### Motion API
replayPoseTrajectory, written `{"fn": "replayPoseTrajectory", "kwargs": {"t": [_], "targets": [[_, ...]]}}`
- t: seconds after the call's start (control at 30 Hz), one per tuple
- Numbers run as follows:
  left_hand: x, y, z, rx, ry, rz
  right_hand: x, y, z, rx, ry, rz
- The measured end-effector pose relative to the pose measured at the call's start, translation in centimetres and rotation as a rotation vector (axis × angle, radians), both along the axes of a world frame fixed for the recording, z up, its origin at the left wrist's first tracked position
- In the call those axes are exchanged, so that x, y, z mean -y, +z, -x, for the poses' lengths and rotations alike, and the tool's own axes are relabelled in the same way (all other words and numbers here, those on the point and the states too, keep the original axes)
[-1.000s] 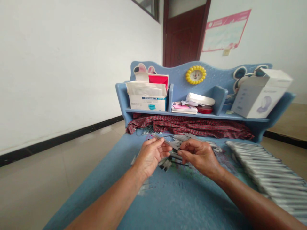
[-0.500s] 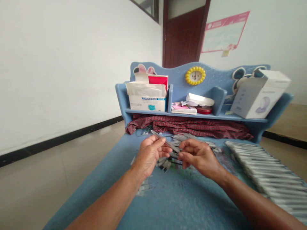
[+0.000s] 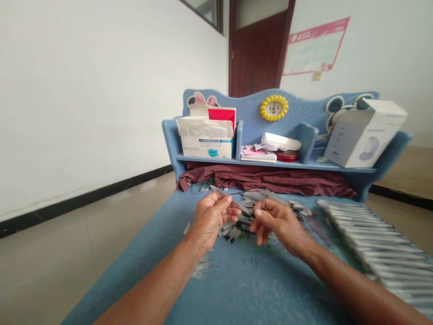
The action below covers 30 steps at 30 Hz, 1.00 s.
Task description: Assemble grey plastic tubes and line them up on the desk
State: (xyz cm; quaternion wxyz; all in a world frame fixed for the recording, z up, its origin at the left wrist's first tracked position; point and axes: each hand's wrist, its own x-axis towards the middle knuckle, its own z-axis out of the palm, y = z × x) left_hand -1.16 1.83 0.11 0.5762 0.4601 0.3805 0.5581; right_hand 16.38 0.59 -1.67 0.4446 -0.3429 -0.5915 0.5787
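My left hand [image 3: 210, 219] pinches a slim, pale grey pen-like piece [image 3: 241, 206] between thumb and fingers, tilted down to the right. At the lower end of that piece my right hand [image 3: 275, 222] has thumb and forefinger closed together, its other fingers curled below. Blur hides the fine detail at the fingertips. Under and behind both hands lies a loose pile of similar grey pieces [image 3: 260, 195], some with dark ends. A few clear, flat strips [image 3: 203, 265] rest on the table beside my left forearm.
The blue table [image 3: 237, 289] carries a long row of pen-like sticks [image 3: 375, 248] at right. Checked red cloth [image 3: 270, 178] lies under the shelf [image 3: 203, 159]. On the shelf stand a mask box [image 3: 206, 144], papers [image 3: 259, 156], a red tin [image 3: 287, 156] and a white box [image 3: 363, 135].
My right thumb and forefinger have moved up slightly to the end of the piece, and the lower fingers hang further down. My left hand keeps its grip, nearly still.
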Motion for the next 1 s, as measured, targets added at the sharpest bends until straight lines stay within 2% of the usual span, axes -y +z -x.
{"fn": "replayPoseTrajectory", "kwargs": {"t": [0.2, 0.33, 0.53, 0.67, 1.0], "targets": [[0.06, 0.05, -0.34, -0.012, 0.011, 0.02, -0.05, -0.84, -0.08, 0.131, -0.075, -0.055], [0.16, 0.1, -0.38, -0.009, 0.005, 0.01, 0.14, -0.71, -0.16, 0.229, -0.019, -0.034], [0.03, -0.08, -0.29, -0.01, -0.005, 0.012, 0.04, -0.49, -0.37, 0.158, -0.042, -0.015], [0.17, 0.07, -0.42, -0.015, -0.008, 0.017, 0.11, -0.53, -0.32, 0.221, 0.005, -0.004], [0.08, -0.1, -0.36, -0.013, -0.009, 0.01, 0.2, -0.49, -0.32, 0.204, 0.034, 0.055]]}}
